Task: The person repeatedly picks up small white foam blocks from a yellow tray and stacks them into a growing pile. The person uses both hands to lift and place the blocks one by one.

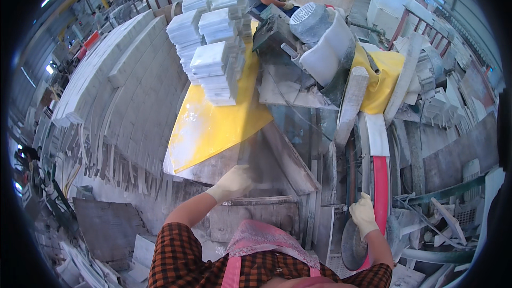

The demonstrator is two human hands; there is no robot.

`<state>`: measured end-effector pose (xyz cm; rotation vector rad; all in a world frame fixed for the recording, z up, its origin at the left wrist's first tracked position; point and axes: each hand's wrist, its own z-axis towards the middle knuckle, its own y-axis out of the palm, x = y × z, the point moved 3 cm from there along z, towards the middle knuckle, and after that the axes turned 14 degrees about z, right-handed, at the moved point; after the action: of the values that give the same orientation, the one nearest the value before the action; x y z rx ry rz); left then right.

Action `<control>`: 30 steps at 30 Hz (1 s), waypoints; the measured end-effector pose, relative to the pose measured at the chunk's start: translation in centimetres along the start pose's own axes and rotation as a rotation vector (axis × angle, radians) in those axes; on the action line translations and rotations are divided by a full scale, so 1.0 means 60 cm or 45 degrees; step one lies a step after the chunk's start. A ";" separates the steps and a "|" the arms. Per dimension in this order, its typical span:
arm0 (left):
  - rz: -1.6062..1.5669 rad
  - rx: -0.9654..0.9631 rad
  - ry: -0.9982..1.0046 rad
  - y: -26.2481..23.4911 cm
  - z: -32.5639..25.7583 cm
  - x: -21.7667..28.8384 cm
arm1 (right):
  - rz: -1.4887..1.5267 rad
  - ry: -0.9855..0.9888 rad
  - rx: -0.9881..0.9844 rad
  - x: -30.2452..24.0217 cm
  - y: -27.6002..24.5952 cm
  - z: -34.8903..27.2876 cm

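Fingers of gloved right hand grip curved red wheel rim

Gloved left hand touches slab; right hand grasps red wheel.

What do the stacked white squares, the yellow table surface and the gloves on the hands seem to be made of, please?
The stacked white squares look like cut stone or ceramic tile: matte, crisp-edged, dusty. The yellow table surface seems to be painted metal, smooth with a slight sheen under white dust. The gloves on the left hand and right hand look like pale knitted fabric.
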<state>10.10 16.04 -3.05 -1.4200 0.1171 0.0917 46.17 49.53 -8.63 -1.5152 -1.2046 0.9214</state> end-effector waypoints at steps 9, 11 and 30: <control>-0.030 -0.082 -0.009 0.036 -0.004 -0.004 | 0.414 0.213 0.543 0.066 0.123 0.011; -0.004 -0.082 -0.041 0.035 -0.002 -0.003 | 0.571 0.301 0.624 0.071 0.113 0.011; 0.258 -0.053 -0.017 0.055 -0.013 -0.001 | 0.045 0.082 0.339 0.077 0.085 0.018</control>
<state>9.60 15.78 -6.39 -1.4461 0.2490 0.2723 47.48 53.99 -13.82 -1.3452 -0.9695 1.0065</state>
